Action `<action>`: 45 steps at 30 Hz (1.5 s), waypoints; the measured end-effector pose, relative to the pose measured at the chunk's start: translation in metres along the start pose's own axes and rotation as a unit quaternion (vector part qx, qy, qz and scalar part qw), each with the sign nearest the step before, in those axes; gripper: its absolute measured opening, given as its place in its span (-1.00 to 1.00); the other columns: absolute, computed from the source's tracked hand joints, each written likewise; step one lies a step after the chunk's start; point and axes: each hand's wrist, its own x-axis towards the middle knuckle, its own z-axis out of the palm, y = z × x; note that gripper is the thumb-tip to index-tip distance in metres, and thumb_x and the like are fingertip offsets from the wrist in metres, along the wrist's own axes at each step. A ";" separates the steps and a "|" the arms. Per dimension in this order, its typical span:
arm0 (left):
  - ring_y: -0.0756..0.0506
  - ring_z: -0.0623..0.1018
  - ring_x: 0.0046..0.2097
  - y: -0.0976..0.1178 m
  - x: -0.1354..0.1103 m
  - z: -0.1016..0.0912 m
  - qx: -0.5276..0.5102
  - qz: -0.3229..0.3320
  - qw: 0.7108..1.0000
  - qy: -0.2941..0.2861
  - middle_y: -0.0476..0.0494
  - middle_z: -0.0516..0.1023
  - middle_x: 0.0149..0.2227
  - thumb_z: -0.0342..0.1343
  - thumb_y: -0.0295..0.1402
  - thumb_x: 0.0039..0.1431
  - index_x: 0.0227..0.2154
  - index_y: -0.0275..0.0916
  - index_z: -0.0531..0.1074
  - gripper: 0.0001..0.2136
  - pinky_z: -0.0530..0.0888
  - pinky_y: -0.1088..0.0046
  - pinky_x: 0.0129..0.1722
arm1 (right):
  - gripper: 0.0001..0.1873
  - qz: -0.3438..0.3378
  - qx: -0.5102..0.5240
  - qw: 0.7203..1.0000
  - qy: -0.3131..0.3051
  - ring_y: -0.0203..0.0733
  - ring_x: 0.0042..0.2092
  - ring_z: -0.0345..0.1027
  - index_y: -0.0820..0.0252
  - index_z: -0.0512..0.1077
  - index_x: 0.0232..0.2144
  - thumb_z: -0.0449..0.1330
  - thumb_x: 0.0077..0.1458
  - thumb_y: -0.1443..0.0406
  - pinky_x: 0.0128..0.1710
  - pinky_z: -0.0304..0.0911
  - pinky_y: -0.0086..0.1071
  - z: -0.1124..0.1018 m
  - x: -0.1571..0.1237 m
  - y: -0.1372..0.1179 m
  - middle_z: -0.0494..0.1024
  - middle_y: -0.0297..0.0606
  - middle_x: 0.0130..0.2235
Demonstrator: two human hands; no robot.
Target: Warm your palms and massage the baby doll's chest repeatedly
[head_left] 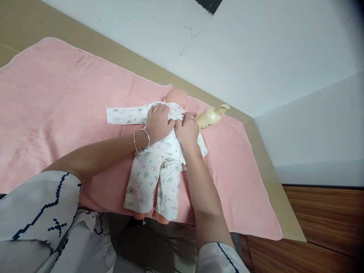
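Note:
A baby doll (176, 97) lies on its back on a pink towel (57, 106), dressed in a white printed shirt (127, 115) and matching trousers (148, 182). My left hand (157, 122), with bangles on the wrist, rests on the doll's chest with fingers curled into the shirt fabric. Beside it, my right hand (186, 131) pinches the shirt front near the doll's neck. One empty sleeve lies stretched out to the left. The doll's feet poke out over the near edge of the towel.
A cream pump bottle (212, 115) lies on its side on the towel, just right of the doll's head. The towel covers a tan surface (273, 178) set against a white wall. A wooden floor shows at the lower right.

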 end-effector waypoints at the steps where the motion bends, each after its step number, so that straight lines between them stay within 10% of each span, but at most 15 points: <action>1: -0.31 0.46 0.12 0.000 0.000 0.000 0.000 -0.001 1.000 -0.001 -0.33 0.53 -0.03 0.05 -0.44 0.13 -0.13 -0.33 0.43 -0.76 0.32 0.11 0.25 | -0.55 0.004 -0.001 1.000 0.006 0.19 -0.07 0.45 0.32 0.40 -0.02 -0.03 0.11 0.24 -0.05 0.35 0.01 -0.001 -0.001 -0.002 0.58 0.12 -0.10; 9: -0.29 0.45 0.16 0.003 -0.002 -0.003 -0.027 -0.009 1.000 -0.001 -0.32 0.53 0.01 0.05 -0.45 0.14 -0.10 -0.30 0.41 -0.74 0.31 0.13 0.28 | -0.65 -0.003 -0.034 0.999 0.029 0.10 -0.22 0.43 0.30 0.40 -0.17 -0.10 0.17 0.26 -0.20 0.33 -0.09 -0.007 -0.015 -0.012 0.56 0.07 -0.25; 28: -0.31 0.45 0.20 -0.001 -0.001 0.002 -0.026 -0.006 1.000 -0.006 -0.35 0.54 0.02 0.02 -0.43 0.18 -0.07 -0.30 0.41 -0.74 0.29 0.09 0.31 | -0.44 -0.039 0.107 0.993 -0.025 0.09 0.27 0.26 0.31 0.35 0.16 0.00 0.20 0.15 0.32 0.11 0.03 0.002 0.004 0.014 0.43 0.04 0.23; 38: -0.31 0.33 0.33 -0.009 0.001 0.011 -0.022 0.008 1.000 0.004 -0.32 0.45 0.21 0.02 -0.42 0.15 0.06 -0.29 0.40 -0.61 0.21 0.02 0.40 | -0.65 -0.024 -0.012 0.999 -0.044 0.20 0.19 0.31 0.34 0.38 -0.11 -0.14 0.27 0.31 0.20 0.20 0.09 -0.017 -0.028 -0.032 0.52 0.22 0.00; 45: -0.25 0.45 0.21 -0.005 -0.002 0.004 -0.036 0.015 0.999 0.002 -0.29 0.54 0.07 0.00 -0.43 0.19 -0.09 -0.27 0.44 -0.75 0.32 0.10 0.31 | -0.46 -0.044 0.098 0.990 -0.090 0.11 0.40 0.05 0.27 0.25 0.21 -0.11 0.33 0.09 0.39 -0.09 0.21 -0.009 -0.003 0.003 0.28 0.09 0.33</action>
